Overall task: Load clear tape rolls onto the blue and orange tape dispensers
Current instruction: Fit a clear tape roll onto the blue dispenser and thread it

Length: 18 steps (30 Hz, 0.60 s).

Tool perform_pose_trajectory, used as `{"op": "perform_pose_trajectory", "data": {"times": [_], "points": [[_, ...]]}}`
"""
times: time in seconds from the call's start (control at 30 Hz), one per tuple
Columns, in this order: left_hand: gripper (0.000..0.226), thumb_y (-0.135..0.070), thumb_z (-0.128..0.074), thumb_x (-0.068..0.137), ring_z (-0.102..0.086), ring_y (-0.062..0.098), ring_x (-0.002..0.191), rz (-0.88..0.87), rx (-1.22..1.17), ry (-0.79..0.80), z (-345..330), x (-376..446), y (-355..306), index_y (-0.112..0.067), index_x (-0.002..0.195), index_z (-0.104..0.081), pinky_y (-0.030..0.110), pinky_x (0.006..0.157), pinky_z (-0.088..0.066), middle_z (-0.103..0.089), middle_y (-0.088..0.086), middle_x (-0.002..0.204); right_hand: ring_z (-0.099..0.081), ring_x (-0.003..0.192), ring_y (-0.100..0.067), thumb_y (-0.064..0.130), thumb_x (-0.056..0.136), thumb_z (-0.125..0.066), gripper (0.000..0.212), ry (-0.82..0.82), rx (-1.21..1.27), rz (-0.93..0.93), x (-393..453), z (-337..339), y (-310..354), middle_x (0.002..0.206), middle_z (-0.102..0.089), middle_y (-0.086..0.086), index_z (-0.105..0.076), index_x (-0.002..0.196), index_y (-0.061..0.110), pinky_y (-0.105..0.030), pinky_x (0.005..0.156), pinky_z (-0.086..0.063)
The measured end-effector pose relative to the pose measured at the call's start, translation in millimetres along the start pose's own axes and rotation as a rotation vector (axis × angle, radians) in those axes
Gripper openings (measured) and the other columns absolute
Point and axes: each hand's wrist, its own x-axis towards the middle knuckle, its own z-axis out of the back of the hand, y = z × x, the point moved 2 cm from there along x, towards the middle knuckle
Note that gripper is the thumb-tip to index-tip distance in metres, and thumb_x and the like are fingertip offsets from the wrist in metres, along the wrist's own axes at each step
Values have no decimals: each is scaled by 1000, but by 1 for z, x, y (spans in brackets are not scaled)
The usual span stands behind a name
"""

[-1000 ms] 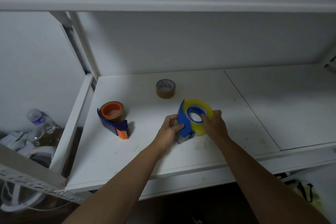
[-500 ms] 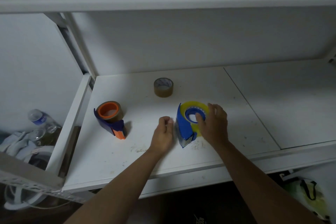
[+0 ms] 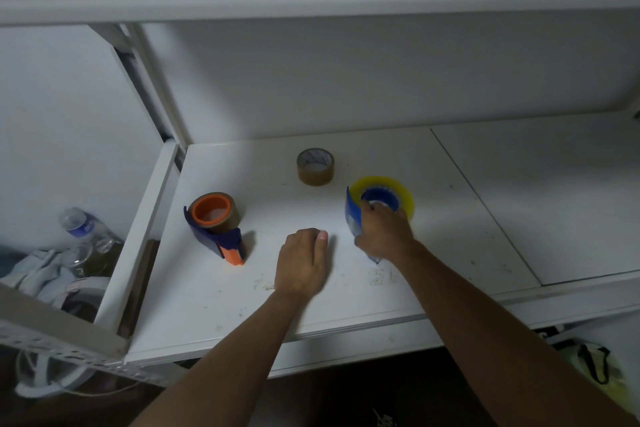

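Yellowish clear tape roll [image 3: 403, 188] sits on the hub of the blue dispenser [image 3: 352, 215], mid-shelf [image 3: 485, 218]. The right hand [image 3: 382, 234] curls round that dispenser's handle — a firm grip. The left hand [image 3: 303, 262] rests loosely curled, holding nothing. To finish well (a judgement), steady the frame and press the roll fully home — flush against the side plate.
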Motion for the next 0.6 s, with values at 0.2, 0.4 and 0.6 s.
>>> {"op": "perform_pose_trajectory", "data": {"times": [0.2, 0.4, 0.6], "points": [[51, -47, -23, 98, -54, 16, 93, 2, 57, 21, -2, 3, 3, -17, 106, -63, 30, 84, -42, -67, 1, 103, -55, 110, -31, 26, 81, -60, 62, -73, 25, 28, 31, 5, -18, 124, -59, -12, -41, 137, 7, -41, 93, -41], [44, -43, -28, 99, -53, 16, 96, -11, 80, 34, -5, 4, 7, -17, 107, -63, 29, 86, -40, -66, -1, 107, -51, 118, -33, 18, 81, -60, 66, -127, -36, 51, 41, 0, -17, 131, -54, -14, -37, 140, 4, -42, 93, -43], [46, -44, -29, 97, -52, 16, 100, -23, 75, 52, -5, 4, 7, -16, 109, -63, 30, 88, -39, -65, 0, 111, -33, 138, -29, 19, 83, -65, 78, -97, -46, -26, 40, 1, -17, 149, -36, -11, -23, 149, 10, -44, 107, -35]]}}
